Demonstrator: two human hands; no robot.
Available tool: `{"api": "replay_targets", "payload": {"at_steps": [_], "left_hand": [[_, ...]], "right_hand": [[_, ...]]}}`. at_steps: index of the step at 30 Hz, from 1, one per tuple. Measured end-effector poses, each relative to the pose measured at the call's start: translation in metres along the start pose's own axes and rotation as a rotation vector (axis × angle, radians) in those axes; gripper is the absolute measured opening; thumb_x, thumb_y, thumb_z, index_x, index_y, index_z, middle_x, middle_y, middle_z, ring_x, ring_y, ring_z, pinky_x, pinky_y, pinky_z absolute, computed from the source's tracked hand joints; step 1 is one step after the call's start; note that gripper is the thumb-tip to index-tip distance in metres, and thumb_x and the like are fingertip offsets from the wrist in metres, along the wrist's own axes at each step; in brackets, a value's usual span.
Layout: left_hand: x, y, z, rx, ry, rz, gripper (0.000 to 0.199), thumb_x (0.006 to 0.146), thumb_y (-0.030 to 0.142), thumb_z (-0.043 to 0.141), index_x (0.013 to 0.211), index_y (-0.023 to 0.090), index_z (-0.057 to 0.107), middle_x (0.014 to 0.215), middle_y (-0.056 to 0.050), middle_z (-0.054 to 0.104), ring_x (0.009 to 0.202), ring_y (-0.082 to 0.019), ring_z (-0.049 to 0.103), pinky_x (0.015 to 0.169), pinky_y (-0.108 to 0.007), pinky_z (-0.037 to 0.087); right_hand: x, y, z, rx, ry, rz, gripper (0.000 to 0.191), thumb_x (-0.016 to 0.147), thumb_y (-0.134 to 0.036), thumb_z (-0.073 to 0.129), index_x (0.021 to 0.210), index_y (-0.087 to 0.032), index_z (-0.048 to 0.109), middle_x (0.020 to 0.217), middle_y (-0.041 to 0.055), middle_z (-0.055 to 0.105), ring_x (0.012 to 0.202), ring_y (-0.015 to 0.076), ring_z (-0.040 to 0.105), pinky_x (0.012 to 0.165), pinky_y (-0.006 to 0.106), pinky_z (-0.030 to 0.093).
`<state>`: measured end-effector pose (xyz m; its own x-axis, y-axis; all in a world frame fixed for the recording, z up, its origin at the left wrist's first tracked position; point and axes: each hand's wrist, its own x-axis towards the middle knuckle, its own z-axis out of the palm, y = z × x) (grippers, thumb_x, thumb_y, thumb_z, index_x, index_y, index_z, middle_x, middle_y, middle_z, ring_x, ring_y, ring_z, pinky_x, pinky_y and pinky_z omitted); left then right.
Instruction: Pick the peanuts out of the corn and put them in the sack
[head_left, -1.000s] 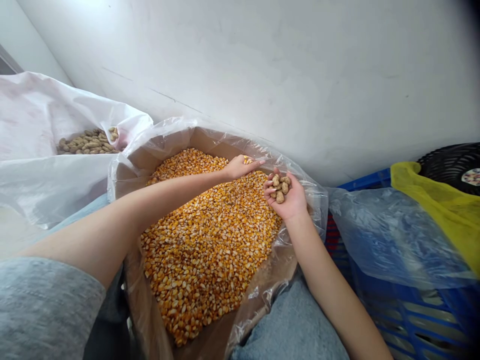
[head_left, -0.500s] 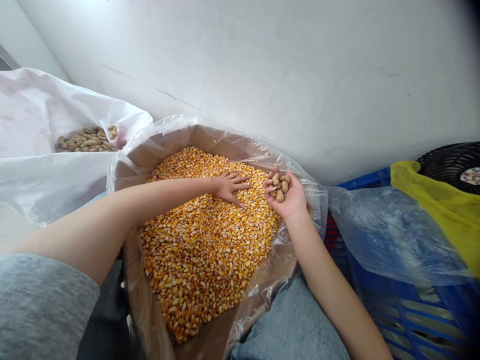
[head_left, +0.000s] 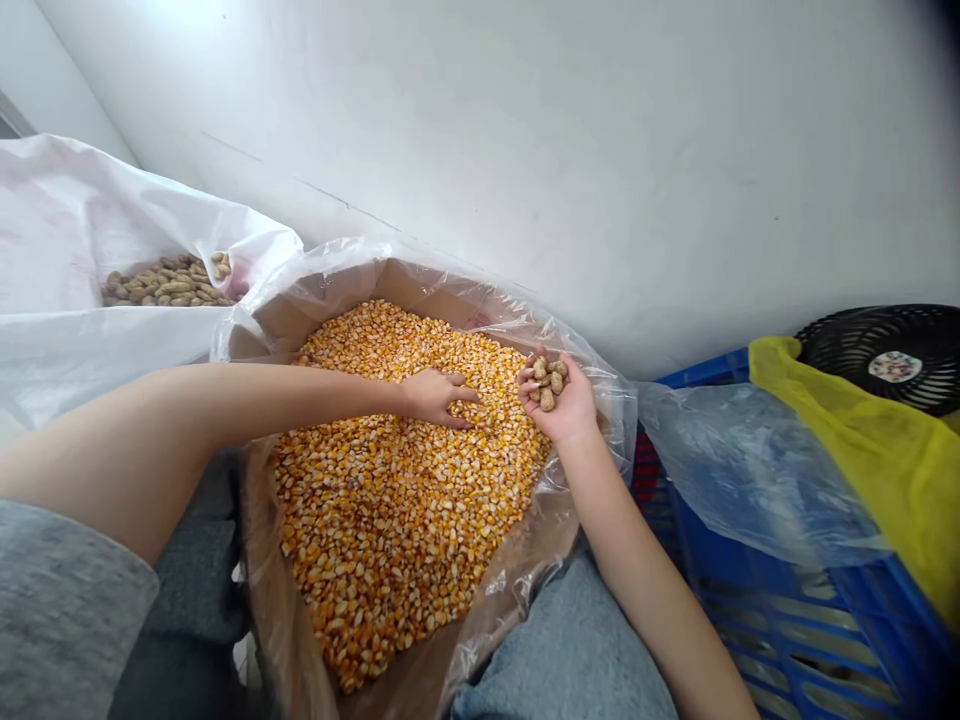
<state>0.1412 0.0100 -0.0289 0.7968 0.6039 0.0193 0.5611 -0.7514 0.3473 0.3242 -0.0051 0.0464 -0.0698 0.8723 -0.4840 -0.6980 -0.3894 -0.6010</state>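
Dried corn kernels [head_left: 390, 510] fill a cardboard box [head_left: 281, 310] lined with a clear plastic bag [head_left: 611, 400]. My left hand [head_left: 435, 398] rests palm down on the kernels near the far right part of the heap. Its fingers are apart and bent a little, with the tips down among the corn. Over the right edge of the corn, my right hand [head_left: 559, 405] is turned palm up, cupping several unshelled peanuts [head_left: 547, 383] with its fingers curled round them.
To the left stands a white sack [head_left: 112, 200] with more peanuts [head_left: 169, 282] inside. A white wall [head_left: 525, 150] rises behind. On the right are a blue plastic crate [head_left: 795, 620], a clear plastic sheet [head_left: 757, 460], yellow netting [head_left: 885, 470] and a black fan [head_left: 892, 350].
My left hand has drawn back slightly to the left, and its spread fingers have bent down into the corn. The right hand still holds the peanuts. The view has shifted a little.
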Motion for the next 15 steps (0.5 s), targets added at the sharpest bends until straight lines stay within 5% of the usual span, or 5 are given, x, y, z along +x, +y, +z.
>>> {"api": "replay_targets", "payload": {"at_steps": [3, 9, 15], "left_hand": [[-0.004, 0.007, 0.001, -0.099, 0.067, -0.057, 0.05, 0.069, 0.06, 0.035, 0.101, 0.026, 0.053, 0.093, -0.004, 0.058, 0.077, -0.018, 0.054, 0.067, -0.026, 0.037], [0.009, 0.01, -0.003, -0.431, 0.159, -0.414, 0.056, 0.063, 0.068, 0.034, 0.077, 0.019, 0.057, 0.064, -0.002, 0.058, 0.06, -0.016, 0.052, 0.055, -0.023, 0.035], [0.022, -0.002, -0.01, -0.61, 0.266, -0.523, 0.05, 0.062, 0.065, 0.039, 0.064, 0.017, 0.051, 0.055, 0.0, 0.051, 0.052, -0.013, 0.047, 0.049, -0.023, 0.032]], "right_hand": [[-0.001, 0.0, 0.002, 0.007, -0.005, 0.007, 0.025, 0.079, -0.032, 0.033, 0.082, -0.018, 0.053, 0.064, 0.001, 0.055, 0.053, 0.0079, 0.05, 0.037, 0.015, 0.039], [-0.004, -0.001, 0.004, 0.015, -0.004, -0.008, 0.024, 0.078, -0.031, 0.034, 0.08, -0.018, 0.054, 0.064, 0.0009, 0.055, 0.053, 0.0076, 0.05, 0.036, 0.015, 0.04], [-0.001, -0.002, 0.001, 0.004, -0.022, -0.021, 0.022, 0.078, -0.03, 0.035, 0.081, -0.018, 0.054, 0.066, 0.001, 0.056, 0.054, 0.0078, 0.05, 0.037, 0.015, 0.039]]}}
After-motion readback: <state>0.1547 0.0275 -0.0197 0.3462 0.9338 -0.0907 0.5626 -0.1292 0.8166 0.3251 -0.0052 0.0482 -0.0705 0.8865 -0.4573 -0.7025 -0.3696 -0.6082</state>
